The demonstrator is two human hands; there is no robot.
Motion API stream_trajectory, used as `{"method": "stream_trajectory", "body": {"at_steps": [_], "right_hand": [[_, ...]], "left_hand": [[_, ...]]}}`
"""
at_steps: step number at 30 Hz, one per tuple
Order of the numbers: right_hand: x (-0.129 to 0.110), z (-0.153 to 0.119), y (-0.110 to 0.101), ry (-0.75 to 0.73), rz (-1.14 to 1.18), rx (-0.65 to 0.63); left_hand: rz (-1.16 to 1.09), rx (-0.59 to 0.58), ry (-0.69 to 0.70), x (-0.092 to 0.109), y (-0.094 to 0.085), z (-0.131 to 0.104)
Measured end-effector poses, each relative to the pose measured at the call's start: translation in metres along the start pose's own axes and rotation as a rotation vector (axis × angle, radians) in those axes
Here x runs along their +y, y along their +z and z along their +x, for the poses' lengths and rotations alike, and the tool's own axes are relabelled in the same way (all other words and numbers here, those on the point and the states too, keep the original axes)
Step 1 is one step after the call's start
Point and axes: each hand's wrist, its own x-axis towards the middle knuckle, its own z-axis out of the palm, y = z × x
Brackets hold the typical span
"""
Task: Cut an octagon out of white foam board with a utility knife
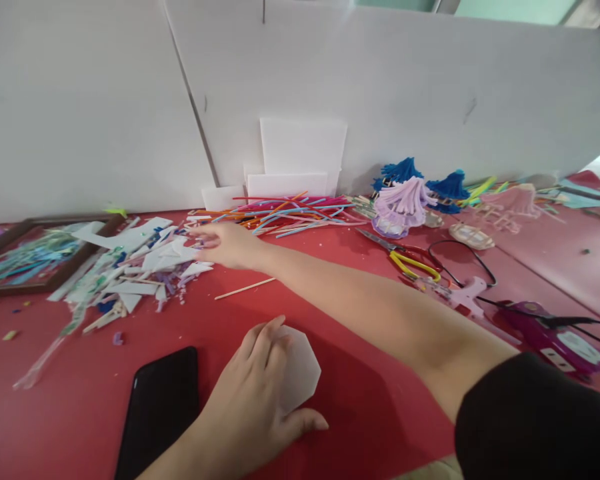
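My left hand [263,393] is curled over a white octagonal card [303,373] near the front of the red table, its fingers on the upper left edge and the thumb by the lower edge. Part of the card is hidden under the hand. My right arm crosses above it, and my right hand [227,245] is at the right side of a pile of white card scraps and cut pieces [145,257]. Its fingers look apart, somewhat blurred, with nothing visible between them. A thin wooden stick [245,289] lies below the right wrist.
A black phone [163,407] lies left of my left hand. Coloured pipe cleaners [290,215] lie along the wall. To the right are pliers [405,257], a pink glue gun [470,298] with a cord, a purple device [560,340] and pipe-cleaner models [405,203]. A brown frame [25,287] is far left.
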Motion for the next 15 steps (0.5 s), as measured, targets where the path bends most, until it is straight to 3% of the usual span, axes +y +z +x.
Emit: {"method": "stream_trajectory", "body": {"at_steps": [6, 10, 12, 15], "right_hand": [[0.022, -0.103, -0.055, 0.097, -0.202, 0.099], [0.036, -0.178, -0.082, 0.223, -0.406, 0.166], [0.043, -0.205, -0.088, 0.330, -0.612, 0.086], [0.051, -0.225, -0.088, 0.383, -0.619, -0.017]], "left_hand": [[0.066, 0.119, -0.004, 0.003, 0.004, -0.005], [0.036, 0.066, -0.015, 0.008, 0.001, -0.005], [0.074, 0.050, 0.031, 0.010, -0.001, -0.003], [0.172, 0.067, 0.057, 0.008, -0.004, 0.000]]}}
